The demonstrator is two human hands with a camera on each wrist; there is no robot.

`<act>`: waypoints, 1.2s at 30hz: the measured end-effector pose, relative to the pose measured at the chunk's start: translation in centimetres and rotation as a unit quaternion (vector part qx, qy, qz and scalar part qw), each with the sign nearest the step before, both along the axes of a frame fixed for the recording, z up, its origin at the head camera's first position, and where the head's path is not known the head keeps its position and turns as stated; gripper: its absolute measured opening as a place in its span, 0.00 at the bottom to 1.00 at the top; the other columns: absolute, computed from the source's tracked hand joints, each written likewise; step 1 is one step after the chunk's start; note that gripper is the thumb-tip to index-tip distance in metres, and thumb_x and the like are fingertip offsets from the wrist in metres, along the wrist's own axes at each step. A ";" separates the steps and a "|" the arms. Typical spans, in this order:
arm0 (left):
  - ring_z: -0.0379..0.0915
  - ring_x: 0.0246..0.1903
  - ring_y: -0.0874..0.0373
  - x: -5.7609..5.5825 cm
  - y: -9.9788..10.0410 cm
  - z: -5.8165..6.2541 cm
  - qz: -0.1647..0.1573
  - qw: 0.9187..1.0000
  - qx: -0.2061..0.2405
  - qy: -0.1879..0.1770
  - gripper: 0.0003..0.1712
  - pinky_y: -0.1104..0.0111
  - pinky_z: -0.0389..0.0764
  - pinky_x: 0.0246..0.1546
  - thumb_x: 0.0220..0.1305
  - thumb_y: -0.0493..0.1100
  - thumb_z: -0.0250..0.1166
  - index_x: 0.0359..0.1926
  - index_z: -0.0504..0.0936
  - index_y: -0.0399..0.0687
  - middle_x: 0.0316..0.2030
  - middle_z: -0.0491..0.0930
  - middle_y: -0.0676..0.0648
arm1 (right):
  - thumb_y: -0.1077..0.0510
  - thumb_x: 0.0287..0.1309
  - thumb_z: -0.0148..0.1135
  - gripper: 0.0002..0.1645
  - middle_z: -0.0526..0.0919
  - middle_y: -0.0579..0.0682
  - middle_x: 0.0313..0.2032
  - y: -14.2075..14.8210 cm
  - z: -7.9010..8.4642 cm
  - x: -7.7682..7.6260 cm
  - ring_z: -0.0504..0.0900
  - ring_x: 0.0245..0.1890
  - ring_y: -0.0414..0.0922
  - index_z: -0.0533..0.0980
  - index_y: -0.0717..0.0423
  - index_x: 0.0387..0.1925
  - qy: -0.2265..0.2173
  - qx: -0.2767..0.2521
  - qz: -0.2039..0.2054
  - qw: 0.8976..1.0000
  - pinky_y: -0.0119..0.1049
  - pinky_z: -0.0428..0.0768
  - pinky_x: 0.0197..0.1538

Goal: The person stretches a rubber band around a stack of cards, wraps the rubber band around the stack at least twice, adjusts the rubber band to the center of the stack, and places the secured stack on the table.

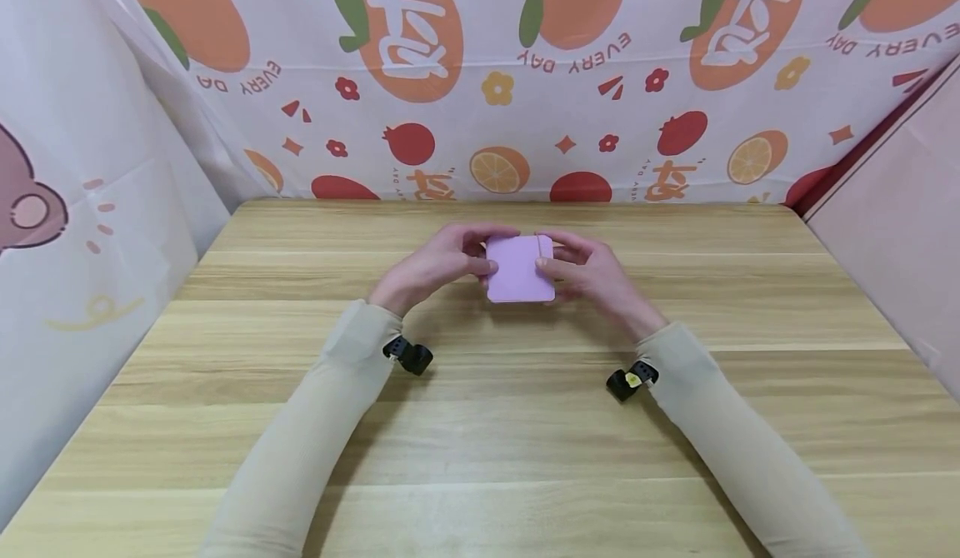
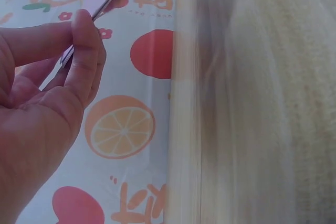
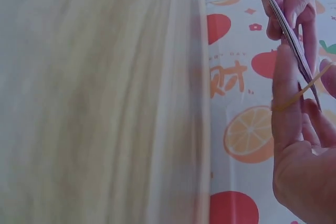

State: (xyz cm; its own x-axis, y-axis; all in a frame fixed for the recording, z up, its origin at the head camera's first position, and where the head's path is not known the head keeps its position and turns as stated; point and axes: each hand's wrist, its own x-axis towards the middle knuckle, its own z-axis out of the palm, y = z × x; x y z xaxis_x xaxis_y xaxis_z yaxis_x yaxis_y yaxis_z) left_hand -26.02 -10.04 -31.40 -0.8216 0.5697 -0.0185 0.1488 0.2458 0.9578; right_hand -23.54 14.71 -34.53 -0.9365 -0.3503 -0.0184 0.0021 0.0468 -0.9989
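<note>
A thin stack of lilac square cards [image 1: 519,271] is held up between both hands over the table. My left hand [image 1: 431,266] pinches its left edge, thumb on the near face and fingers behind. From the other side my right hand [image 1: 600,279] grips the right edge with the thumb on the front. A thin tan rubber band [image 3: 300,97] stretches from a right finger to the right thumb, crossing the stack near its right edge. Seen edge-on, the stack [image 3: 290,35] shows several layers. Some fingers are hidden behind the cards.
The wood-grain table [image 1: 480,425] reaches back to a fruit-printed cloth [image 1: 480,125]. White cloth [image 1: 90,233] hangs at the left, and a pale pink panel [image 1: 892,166] stands at the right. Each sleeve cuff has a small black camera [image 1: 412,356] on it.
</note>
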 end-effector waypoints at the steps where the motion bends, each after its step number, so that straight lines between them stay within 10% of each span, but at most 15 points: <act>1: 0.70 0.45 0.47 0.0 0.0 0.0 0.001 1.000 0.001 0.001 0.30 0.66 0.80 0.39 0.62 0.26 0.61 0.65 0.75 0.45 0.52 0.76 0.43 | 0.55 0.61 0.68 0.32 0.77 0.56 0.58 -0.1 0.0 0.0 0.81 0.48 0.53 0.71 0.48 0.66 -0.005 -0.006 -0.001 1.000 0.50 0.85 0.41; 24: 0.76 0.38 0.44 0.4 -0.5 -0.6 -0.013 0.998 0.052 -0.035 0.35 0.57 0.84 0.36 0.63 0.27 0.61 0.69 0.69 0.50 0.55 0.73 0.41 | 0.64 0.63 0.64 0.32 0.75 0.60 0.56 -0.6 -0.3 0.3 0.80 0.45 0.52 0.66 0.52 0.67 -0.037 -0.066 0.008 0.997 0.48 0.84 0.46; 36: 0.77 0.34 0.53 0.4 0.2 -1.5 0.070 0.986 0.111 -0.105 0.16 0.64 0.83 0.37 0.65 0.30 0.63 0.53 0.76 0.32 0.40 0.81 0.40 | 0.66 0.64 0.63 0.34 0.75 0.61 0.56 -0.5 -0.1 0.4 0.79 0.46 0.52 0.64 0.52 0.69 -0.031 -0.084 0.001 0.996 0.41 0.85 0.43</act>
